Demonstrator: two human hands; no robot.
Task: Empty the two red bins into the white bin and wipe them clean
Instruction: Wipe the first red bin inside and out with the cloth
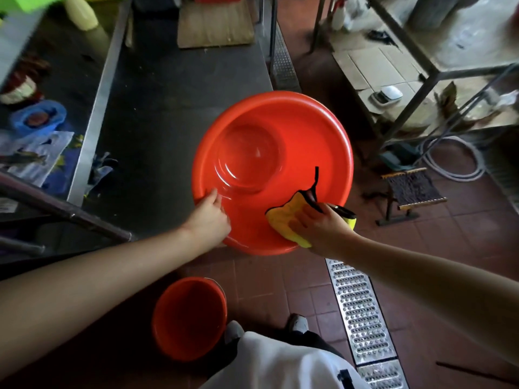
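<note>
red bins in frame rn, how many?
2. One large red bin tipped toward the camera at the table edge, left hand gripping its rim, right hand pressing a yellow cloth inside. Smaller red bin on the floor below.

big red bin point(280, 141): We see a wide, round, shiny red bin. It is tipped up so its open side faces us. The near edge sits over the corner of the dark metal table point(168, 94). Nothing lies inside it.

small red bin point(189, 318): We see a smaller round red bin. It stands upright on the tiled floor, below the big one. It looks empty inside.

yellow cloth point(283, 217): We see a soft yellow cloth with a black edge and a black loop. It lies pressed on the big bin's inner wall, near the bottom rim.
</note>
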